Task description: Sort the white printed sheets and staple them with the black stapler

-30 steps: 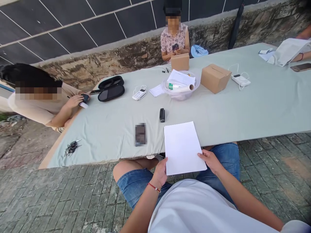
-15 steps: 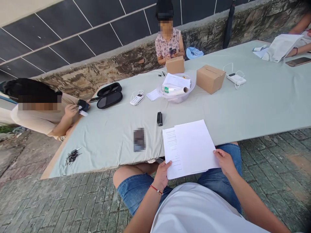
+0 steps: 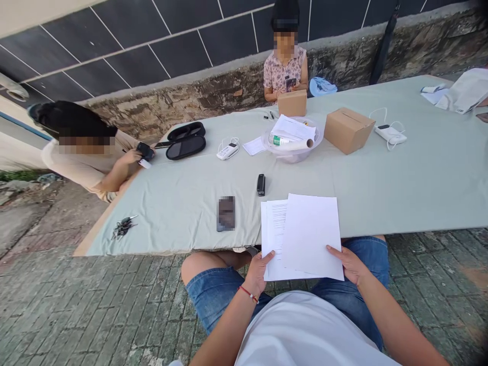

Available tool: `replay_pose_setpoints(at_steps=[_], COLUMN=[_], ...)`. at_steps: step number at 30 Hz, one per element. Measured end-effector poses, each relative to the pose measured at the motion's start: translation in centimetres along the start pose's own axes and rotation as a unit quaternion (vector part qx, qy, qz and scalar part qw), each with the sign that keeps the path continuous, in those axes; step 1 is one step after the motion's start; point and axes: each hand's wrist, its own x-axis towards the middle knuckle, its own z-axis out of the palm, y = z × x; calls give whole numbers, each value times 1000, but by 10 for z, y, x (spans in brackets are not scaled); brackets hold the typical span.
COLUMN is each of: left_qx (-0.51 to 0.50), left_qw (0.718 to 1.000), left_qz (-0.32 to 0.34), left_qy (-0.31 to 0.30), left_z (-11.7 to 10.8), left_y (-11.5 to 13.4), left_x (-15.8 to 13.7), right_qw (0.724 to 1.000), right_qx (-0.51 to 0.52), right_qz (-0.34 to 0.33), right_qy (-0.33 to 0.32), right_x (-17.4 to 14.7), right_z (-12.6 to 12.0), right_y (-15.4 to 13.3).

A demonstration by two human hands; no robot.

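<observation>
Paper (image 3: 275,234), loose white sheets; location, near edge of the cloth-covered table (image 3: 190,203), the upper part over the tabletop, the lower part over the person's denim shorts (image 3: 211,290).

Change: one second ago, a squared pile, blank face up; now the blank top sheet (image 3: 313,234) sits slid to the right, baring a strip of printed lines at left. Meaning, as judged: the pile is being parted between the hands.

Left hand (image 3: 257,272): pinching the lower left edge of the printed sheets, thumb on top.

Right hand (image 3: 353,264): grasping the blank top sheet near its lower right edge, thumb on top; whether lower sheets are also caught cannot be told.

Nearby: black stapler-like object (image 3: 261,185), just beyond the paper; dark flat item (image 3: 225,213), to its left, surface blurred.

Hidden or unclear: fingers beneath the paper; sheet count; most of the print, covered, the rest too small to read; any contact with the tabletop. White packet (image 3: 467,91), cut off at the right margin.
</observation>
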Motion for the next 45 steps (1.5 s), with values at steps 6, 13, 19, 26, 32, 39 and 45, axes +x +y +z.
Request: replay_pose_setpoints(at_steps=[6, 13, 19, 26, 32, 39, 45], left_qx=[-7, 5, -28, -8, -20, -4, 76], left_qw=[1000, 998, 999, 999, 998, 997, 978], left_qz=[1, 58, 25, 41, 52, 81, 184], left_qy=[-9, 7, -20, -12, 13, 21, 54], left_z=[-8, -11, -14, -11, -12, -13, -13], left_y=[4, 10, 15, 15, 11, 11, 10], left_x=[-7, -2, 2, 2, 5, 2, -5], right_qw=[999, 986, 984, 995, 998, 994, 984], right_qx=[5, 23, 54, 65, 60, 41, 59], right_qz=[-20, -59, -48, -14, 7, -37, -67], right_qy=[45, 152, 164, 78, 27, 93, 154], right_x=[7, 1, -6, -6, 2, 11, 5], right_z=[16, -14, -32, -4, 24, 23, -2], right_y=[10, -8, -19, -14, -2, 7, -7])
